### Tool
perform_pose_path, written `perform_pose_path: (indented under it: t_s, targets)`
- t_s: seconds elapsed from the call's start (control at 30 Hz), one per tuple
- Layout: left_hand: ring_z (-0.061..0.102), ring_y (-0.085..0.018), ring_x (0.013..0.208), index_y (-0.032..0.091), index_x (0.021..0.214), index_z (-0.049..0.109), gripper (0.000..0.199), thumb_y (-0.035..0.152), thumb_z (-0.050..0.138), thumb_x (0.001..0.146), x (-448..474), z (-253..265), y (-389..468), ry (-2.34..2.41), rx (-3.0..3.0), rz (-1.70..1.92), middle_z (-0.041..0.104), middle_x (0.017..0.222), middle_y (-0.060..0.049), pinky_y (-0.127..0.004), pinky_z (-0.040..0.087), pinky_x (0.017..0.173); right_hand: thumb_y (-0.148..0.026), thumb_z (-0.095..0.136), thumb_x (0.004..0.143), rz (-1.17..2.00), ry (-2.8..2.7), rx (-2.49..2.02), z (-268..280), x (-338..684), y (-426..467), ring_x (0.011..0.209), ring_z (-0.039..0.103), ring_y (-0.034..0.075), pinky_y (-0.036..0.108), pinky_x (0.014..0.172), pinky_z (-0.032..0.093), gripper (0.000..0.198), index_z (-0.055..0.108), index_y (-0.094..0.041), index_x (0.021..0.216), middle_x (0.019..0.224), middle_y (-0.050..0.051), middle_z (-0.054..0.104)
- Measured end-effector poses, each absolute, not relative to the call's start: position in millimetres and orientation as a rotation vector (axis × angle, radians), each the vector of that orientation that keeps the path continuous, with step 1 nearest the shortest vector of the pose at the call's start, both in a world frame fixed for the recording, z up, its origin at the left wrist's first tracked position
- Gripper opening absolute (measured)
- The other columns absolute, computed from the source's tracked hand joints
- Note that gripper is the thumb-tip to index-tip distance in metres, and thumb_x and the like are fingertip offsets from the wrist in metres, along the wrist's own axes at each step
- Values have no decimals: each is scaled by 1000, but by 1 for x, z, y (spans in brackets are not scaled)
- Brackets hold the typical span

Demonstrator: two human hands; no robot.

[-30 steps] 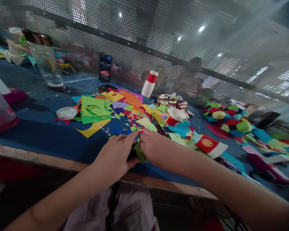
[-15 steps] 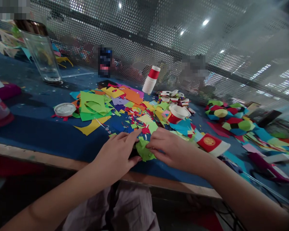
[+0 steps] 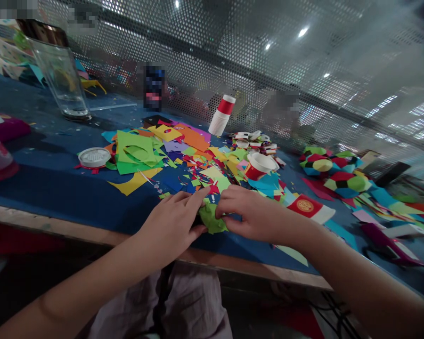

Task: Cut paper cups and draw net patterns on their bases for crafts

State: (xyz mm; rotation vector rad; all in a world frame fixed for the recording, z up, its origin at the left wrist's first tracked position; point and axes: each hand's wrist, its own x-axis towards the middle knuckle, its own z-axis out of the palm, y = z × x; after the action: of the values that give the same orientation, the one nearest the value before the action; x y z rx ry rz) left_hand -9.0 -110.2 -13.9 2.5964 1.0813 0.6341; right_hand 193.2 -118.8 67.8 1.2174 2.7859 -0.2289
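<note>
A light green, crinkled paper piece (image 3: 210, 218) with small points along its edge lies low on the blue table, near the front edge. My left hand (image 3: 175, 219) closes on its left side, index finger over the top and thumb below; something dark shows beneath these fingers. On the opposite side my right hand (image 3: 249, 212) has its fingers curled and pinched at the paper's right edge. Beyond both hands spreads a heap of small coloured paper scraps (image 3: 198, 165). What lies under the green paper is hidden.
A tall glass bottle (image 3: 58, 77) and a round lid (image 3: 93, 157) stand left. A stack of paper cups (image 3: 222, 115) rises at the back, a red-and-white cup (image 3: 259, 165) nearer. To the right lie another cup (image 3: 309, 207), patchwork coloured balls (image 3: 348, 183) and a purple glue gun (image 3: 392, 242).
My right forearm has shifted slightly, and a pale green paper strip now shows beneath it at the table edge. Both hands stay on the green paper.
</note>
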Motion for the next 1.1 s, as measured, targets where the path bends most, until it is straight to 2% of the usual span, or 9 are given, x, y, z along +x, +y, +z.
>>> perform_pose_path:
  t_s: [0.33,0.5,0.6,0.67,0.77,0.93,1.1]
  targets:
    - [62,-34,119,15,147,38,69,22,72,88,-9,-15,-109,1100,2597,629,71,124,-11,-53,51,99,-9,62,91,-75,2698,1041,67,182,-112,87,63,25,37,81,47,14,74,-11,83,85,11,73]
    - [62,-34,118,17,148,36,69,24,70,89,-9,-16,-109,1104,2610,629,71,124,-12,-50,51,98,-3,61,88,-1,2693,975,65,174,-116,85,62,27,40,81,48,15,74,-8,84,84,14,73]
    - [62,-34,118,16,149,35,72,24,71,88,-10,-17,-109,1095,2627,639,71,124,-12,-49,51,98,-6,65,87,-12,2724,959,66,171,-116,89,62,29,41,84,48,8,73,-7,86,87,15,73]
    - [62,-33,118,16,150,34,71,25,69,89,-10,-18,-109,1095,2638,639,71,124,-12,-49,51,97,-9,67,86,-44,2760,973,66,172,-115,91,62,28,41,84,48,5,72,-9,86,90,14,73]
    - [63,-33,118,16,150,35,67,26,66,91,-9,-18,-109,1116,2654,624,71,124,-13,-48,51,96,-12,65,87,-111,2821,1047,69,177,-115,82,60,23,34,75,48,8,67,-14,80,84,9,69]
    - [62,-35,119,15,150,34,70,28,68,91,-9,-18,-109,1110,2666,635,71,124,-13,-50,51,96,-6,59,82,-173,2896,1262,75,190,-117,70,57,16,26,63,45,12,60,-16,75,75,2,61]
    - [63,-33,118,15,149,35,68,25,67,90,-9,-17,-109,1093,2676,656,72,123,-11,-48,51,97,-10,58,90,-139,2909,1263,71,198,-114,77,61,18,30,72,48,13,67,-15,83,80,5,67]
